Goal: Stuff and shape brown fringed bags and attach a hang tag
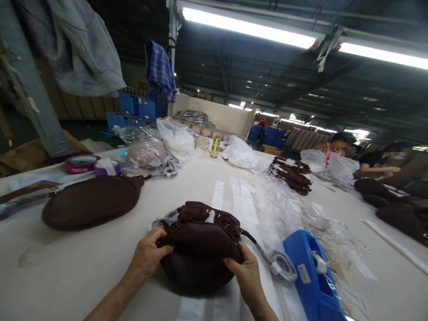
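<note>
A dark brown handbag (200, 254) with fringe and metal eyelets stands on the table in front of me. Gripping its left side is my left hand (152, 252), thumb pressed on the front. My right hand (245, 272) pinches the right side the same way. The bag's strap, wrapped in clear plastic, ends in a coil (282, 266) just right of my right hand. To the left lies another brown bag (93, 203), flat and oval. The fingers behind the held bag are partly hidden.
A blue tape dispenser (301, 267) stands at the right, beside clear plastic bags (281, 209). Purple tape rolls (82, 163) lie at the left. Farther back are a yellow bottle (216, 147) and stacked brown fringed pieces (290, 174). Two people (379, 162) work at the far right.
</note>
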The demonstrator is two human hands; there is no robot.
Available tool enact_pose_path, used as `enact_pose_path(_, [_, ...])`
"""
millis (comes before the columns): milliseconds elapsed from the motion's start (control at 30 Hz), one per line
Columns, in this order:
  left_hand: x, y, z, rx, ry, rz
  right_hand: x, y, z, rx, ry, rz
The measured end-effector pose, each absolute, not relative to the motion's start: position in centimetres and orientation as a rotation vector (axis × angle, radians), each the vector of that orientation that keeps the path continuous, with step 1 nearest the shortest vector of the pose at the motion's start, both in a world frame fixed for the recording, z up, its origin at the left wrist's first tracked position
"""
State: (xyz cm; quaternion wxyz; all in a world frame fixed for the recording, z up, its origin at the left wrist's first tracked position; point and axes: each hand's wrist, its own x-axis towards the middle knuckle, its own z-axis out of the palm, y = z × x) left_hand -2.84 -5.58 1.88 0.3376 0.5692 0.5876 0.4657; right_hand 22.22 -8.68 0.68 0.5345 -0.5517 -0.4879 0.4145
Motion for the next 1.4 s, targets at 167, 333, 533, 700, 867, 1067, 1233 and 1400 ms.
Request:
enact_pose_path(167, [-3.0, -5.6, 1.3, 1.481, 1.541, 1.182, 21.9, -9.0, 0.2, -1.309, -1.194, 1.008])
enact_pose_path(333, [-3.3, -6.0, 0.7, 1.518, 1.586, 1.171, 21.7, -9.3, -0.5, -1.45, -1.269, 0.892])
enact_pose_path(533, [-3.6, -6.6, -0.4, 1.607, 1.592, 1.178, 21.9, -9.4, -1.9, -1.597, -1.418, 0.677])
enact_pose_path(700, [-4.1, -6.4, -1.4, 1.731, 1.584, 1.163, 22.2, -9.3, -2.8, -1.565, -1.514, 0.599])
enact_pose_path(867, [-5.0, -6.4, -1.7, 1.88, 1.52, 1.235, 22.4, -9.4, -2.1, -1.441, -1.556, 0.622])
enact_pose_path(1067, [-4.8, -7.1, -2.2, 2.158, 1.534, 1.455, 22.7, -10.1, -1.5, -1.338, -1.58, 0.566])
enact_pose_path(1233, [-3.9, -6.8, -0.5, 2.22, 1.502, 1.399, 23.7, -9.8, -0.9, -1.383, -1.525, 0.661])
enact_pose_path(1400, [-4.0, -6.6, 0.0, 2.257, 1.501, 1.297, 24.0, -9.5, -1.1, -1.371, -1.427, 0.8])
